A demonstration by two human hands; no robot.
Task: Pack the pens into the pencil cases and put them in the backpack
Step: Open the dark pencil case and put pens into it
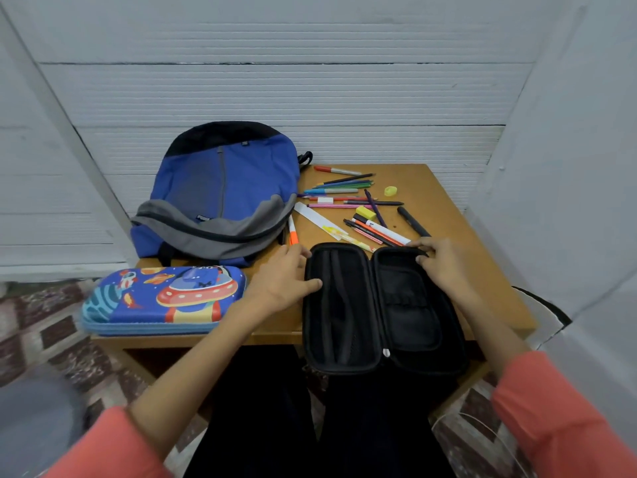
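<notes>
A black pencil case (379,308) lies open flat at the table's front edge, both halves showing dark pockets. My left hand (284,277) grips the left half's rim, thumb inside. My right hand (443,262) pinches the far rim of the right half. A blue pencil case (162,300) with a spaceship print lies shut at the front left. The blue and grey backpack (220,198) lies flat at the back left, its zip shut. Several pens and pencils (344,193) are scattered across the back right of the table.
A small wooden table (448,188) stands against a white ribbed wall. Among the pens lie a white ruler (315,217), a yellow eraser (365,212), a yellow sharpener (390,191) and an orange-tipped marker (293,232). A patterned rug covers the floor around.
</notes>
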